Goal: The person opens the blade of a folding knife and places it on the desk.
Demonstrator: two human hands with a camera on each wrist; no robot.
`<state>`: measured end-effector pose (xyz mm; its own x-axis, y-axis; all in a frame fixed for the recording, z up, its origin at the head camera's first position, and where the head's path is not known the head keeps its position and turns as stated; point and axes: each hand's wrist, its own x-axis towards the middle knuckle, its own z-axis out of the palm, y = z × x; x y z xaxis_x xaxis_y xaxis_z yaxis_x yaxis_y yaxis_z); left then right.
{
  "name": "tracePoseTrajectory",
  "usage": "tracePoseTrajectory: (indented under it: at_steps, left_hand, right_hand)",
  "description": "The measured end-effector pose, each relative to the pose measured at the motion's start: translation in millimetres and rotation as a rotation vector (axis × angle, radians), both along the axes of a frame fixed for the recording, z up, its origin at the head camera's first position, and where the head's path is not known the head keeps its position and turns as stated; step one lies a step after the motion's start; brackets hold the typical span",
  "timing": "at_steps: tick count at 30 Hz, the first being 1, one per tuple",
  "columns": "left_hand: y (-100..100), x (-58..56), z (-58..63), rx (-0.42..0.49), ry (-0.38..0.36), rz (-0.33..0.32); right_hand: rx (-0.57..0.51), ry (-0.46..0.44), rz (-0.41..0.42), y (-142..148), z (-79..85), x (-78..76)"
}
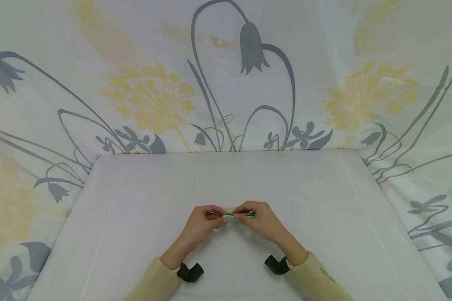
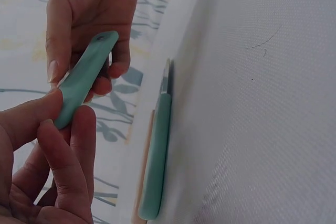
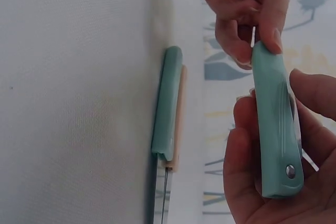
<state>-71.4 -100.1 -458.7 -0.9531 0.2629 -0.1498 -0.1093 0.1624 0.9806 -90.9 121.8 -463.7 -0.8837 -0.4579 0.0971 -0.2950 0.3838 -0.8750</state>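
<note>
A mint-green folding knife (image 1: 231,218) with a metal rivet at one end is held above the table, its blade apparently folded into the handle. My left hand (image 1: 200,223) pinches one end between thumb and fingertips. Around the riveted end curl the fingers of my right hand (image 1: 261,219), the thumb at the handle's slotted side. In the right wrist view the handle's slot side faces the camera. Below the hands lies a green-handled knife (image 2: 156,161) with its blade out. Close beside it is a peach-coloured handle (image 3: 180,114), partly hidden by the green one.
A white-covered table (image 1: 143,184) spreads under both hands. Behind and at the sides hangs a floral-patterned cloth (image 1: 226,83). Black wrist devices (image 1: 190,272) sit at both cuffs.
</note>
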Motion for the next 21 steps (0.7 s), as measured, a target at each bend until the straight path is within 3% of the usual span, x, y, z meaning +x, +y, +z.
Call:
tracePoseTrajectory:
  at_steps: [4, 9, 12, 14, 21]
  left_hand:
    - [1.2, 1.5, 4.0, -0.003, 0.007, -0.004]
    - [-0.1, -3.0, -16.0, -0.005, -0.001, 0.001]
    - [-0.9, -4.5, -20.6, -0.004, -0.003, 0.002]
    - [-0.9, -4.4, -17.6, -0.003, -0.003, 0.001]
    - [2.8, 4.4, 12.5, 0.015, 0.022, 0.002]
  right_hand:
    - [-0.012, 0.000, -0.003, -1.1, -0.8, 0.3]
    - [-0.035, 0.020, -0.026, -2.9, -3.0, 1.0]
    - [-0.061, 0.046, -0.046, -4.8, -3.8, 1.8]
    - [-0.075, 0.061, -0.068, -6.1, -4.2, 2.8]
    - [-0.117, 0.125, -0.157, -11.8, -8.7, 6.8]
